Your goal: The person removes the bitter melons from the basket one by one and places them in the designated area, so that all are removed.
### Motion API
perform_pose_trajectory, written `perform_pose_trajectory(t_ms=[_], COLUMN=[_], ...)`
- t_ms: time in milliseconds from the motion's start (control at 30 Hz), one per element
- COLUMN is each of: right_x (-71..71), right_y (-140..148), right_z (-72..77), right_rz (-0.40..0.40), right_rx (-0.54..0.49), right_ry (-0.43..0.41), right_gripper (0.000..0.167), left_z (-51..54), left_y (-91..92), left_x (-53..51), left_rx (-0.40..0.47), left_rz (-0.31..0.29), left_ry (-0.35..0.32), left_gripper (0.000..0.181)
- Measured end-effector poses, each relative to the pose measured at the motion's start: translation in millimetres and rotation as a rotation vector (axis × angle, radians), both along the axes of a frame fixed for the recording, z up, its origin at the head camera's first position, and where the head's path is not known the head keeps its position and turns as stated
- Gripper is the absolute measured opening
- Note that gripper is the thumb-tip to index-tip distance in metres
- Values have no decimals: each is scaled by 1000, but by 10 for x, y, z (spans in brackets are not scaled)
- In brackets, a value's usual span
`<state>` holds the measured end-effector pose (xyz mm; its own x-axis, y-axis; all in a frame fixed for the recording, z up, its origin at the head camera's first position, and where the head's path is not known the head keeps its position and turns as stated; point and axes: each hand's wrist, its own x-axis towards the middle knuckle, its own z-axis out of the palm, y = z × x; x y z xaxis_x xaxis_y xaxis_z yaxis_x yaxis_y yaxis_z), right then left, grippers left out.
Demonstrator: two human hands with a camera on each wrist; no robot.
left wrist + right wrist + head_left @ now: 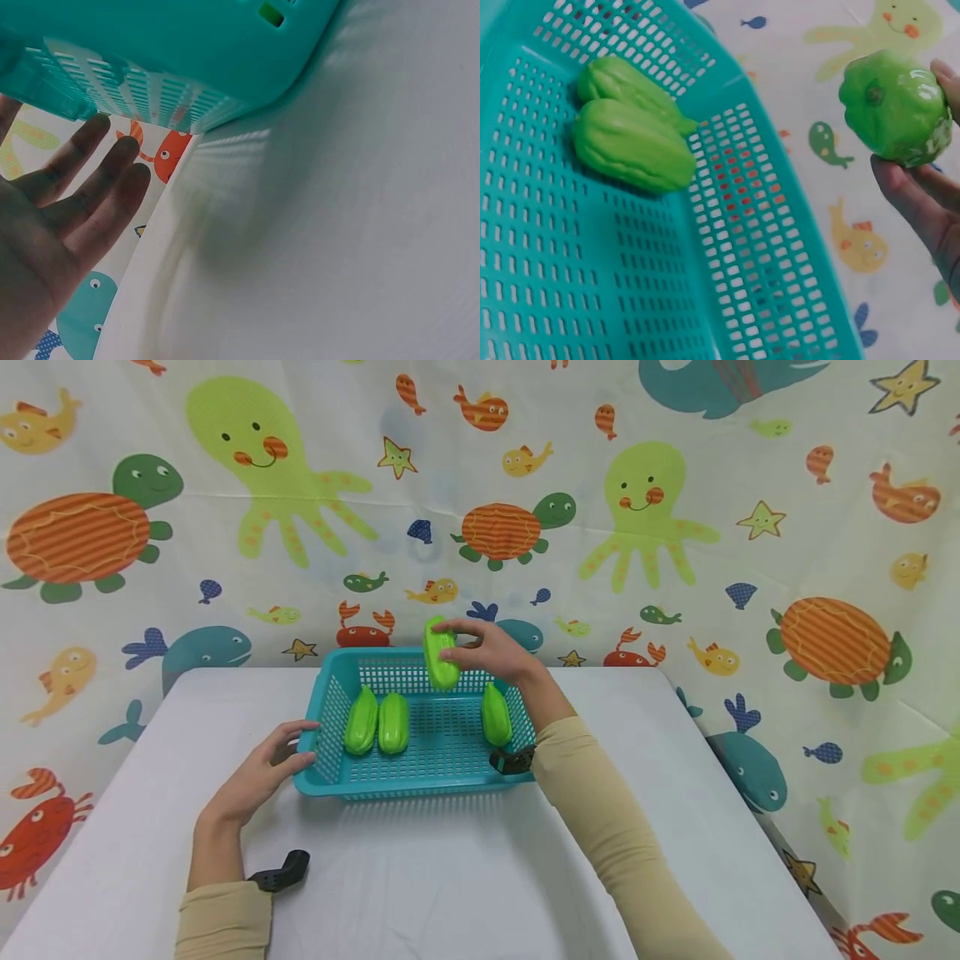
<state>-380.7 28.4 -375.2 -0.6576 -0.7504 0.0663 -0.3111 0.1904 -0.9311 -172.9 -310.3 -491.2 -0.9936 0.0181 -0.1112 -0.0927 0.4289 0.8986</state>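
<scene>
My right hand (491, 652) pinches a bright green, ribbed gourd (441, 656) between thumb and fingers, above the back side of a turquoise plastic basket (420, 789). The right wrist view shows the held gourd (889, 109) end-on, with a small stem scar and glossy skin. Inside the basket, two similar gourds (634, 142) lie side by side at the left. Another gourd (496, 716) lies near the right wall. At the basket's left end, my left hand (258, 777) is at the rim with its fingers loosely extended; in the left wrist view several fingers (97, 176) stand apart from the wall.
The basket stands on a white table (375, 877) near its back edge. Behind it hangs a white curtain (450, 460) printed with sea animals. Each wrist wears a black camera strap (281, 872).
</scene>
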Motion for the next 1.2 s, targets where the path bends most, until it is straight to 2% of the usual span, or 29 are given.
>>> perform_pose_trajectory(t_ms=[100,233,567,867,967,1200], right_x=[38,35,-83,73,51,-184], right_y=[73,199,622,931,1026,1288], right_z=[97,147,197,380,360,98], right_rz=[-35,-53,-120,-165,-179,-229], right_rx=[-2,-5,-32,9,11,26], right_ry=[-18,-20,17,33,26,-21], right_gripper=[45,46,47,47,47,50], left_z=[8,1,6,-1,-6,-14], left_y=[3,4,14,28,23,10], left_x=[5,12,12,4,2,0], left_rx=[-2,1,0,-8,-9,-5], left_rz=[-1,1,1,6,8,3], left_ry=[3,9,19,16,17,20], left_gripper=[65,65,64,64,64,64])
